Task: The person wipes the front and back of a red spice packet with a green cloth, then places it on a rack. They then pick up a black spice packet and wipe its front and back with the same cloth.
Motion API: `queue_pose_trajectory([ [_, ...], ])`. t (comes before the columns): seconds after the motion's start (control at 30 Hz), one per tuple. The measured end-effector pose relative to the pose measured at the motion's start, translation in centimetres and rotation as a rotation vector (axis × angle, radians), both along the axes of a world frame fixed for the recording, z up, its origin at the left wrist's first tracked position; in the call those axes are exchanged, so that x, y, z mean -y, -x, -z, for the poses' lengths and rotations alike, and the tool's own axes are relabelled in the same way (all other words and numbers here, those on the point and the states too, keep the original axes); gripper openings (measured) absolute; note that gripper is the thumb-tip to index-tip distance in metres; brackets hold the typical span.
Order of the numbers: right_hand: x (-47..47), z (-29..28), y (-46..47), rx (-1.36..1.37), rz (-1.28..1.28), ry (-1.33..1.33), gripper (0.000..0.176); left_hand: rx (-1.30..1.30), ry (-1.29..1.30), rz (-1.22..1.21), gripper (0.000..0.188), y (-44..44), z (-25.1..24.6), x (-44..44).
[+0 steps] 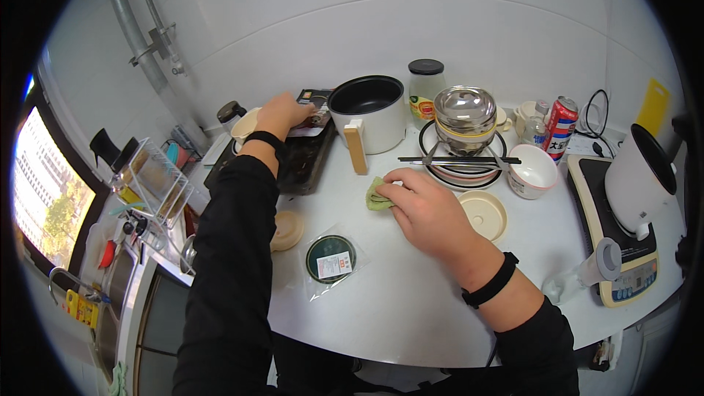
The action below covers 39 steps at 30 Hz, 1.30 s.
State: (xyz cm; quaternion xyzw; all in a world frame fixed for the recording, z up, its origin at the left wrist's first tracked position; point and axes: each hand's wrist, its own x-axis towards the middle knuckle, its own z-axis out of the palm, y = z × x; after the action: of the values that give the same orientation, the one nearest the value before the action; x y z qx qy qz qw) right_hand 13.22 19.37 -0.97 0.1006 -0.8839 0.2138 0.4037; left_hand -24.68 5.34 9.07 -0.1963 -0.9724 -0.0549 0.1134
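Note:
My right hand [434, 209] pinches a folded green cloth [378, 198] above the white table [396, 297]. Just right of that hand lies a round cream lid [484, 217]. My left hand [286, 113] reaches to the back left, over a black printed package [314, 121] on a dark tray [305, 168]. Its fingertips are partly hidden, so a grip on the package cannot be made out. Beside the left wrist sits a cream bowl [246, 125]. A white pot [369, 115] with a wooden handle [356, 148] stands between the hands, towards the wall.
Stacked plates [426, 140] carry metal bowls [465, 107] and chopsticks [459, 160]. Right of them are a pink-rimmed bowl [532, 170], a red can [561, 126] and an induction cooker [627, 280] bearing a white pot [632, 187]. In front lie a bagged green disc [324, 247] and a beige lid [289, 230].

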Motion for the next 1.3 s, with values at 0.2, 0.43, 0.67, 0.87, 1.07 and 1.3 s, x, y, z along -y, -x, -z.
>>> queue_pose_trajectory([
  [0.2,0.2,-0.1,-0.2,0.008,-0.002,-0.004,0.032,0.012,0.014,-0.031,0.084,-1.4,-0.4,-0.1],
  [0.43,0.3,-0.1,-0.2,0.001,-0.003,-0.011,0.032,0.01,-0.048,0.014,0.073,-0.6,-0.4,0.3],
  [0.67,0.3,-0.1,-0.2,0.013,-0.003,-0.011,0.031,0.012,-0.16,-0.04,0.064,3.9,-0.5,1.1],
  [0.87,0.3,-0.5,-0.5,0.059,-0.009,0.018,0.033,-0.076,-0.343,0.061,0.047,4.2,-1.4,2.8],
  [1.07,0.3,-0.7,-0.7,0.044,-0.023,0.021,0.03,-0.107,-0.478,0.157,0.038,0.1,-4.8,5.4],
  [1.3,0.4,-1.2,-0.6,-0.022,-0.001,0.03,0.033,0.095,-0.933,0.416,0.03,-8.4,-6.5,8.8],
])
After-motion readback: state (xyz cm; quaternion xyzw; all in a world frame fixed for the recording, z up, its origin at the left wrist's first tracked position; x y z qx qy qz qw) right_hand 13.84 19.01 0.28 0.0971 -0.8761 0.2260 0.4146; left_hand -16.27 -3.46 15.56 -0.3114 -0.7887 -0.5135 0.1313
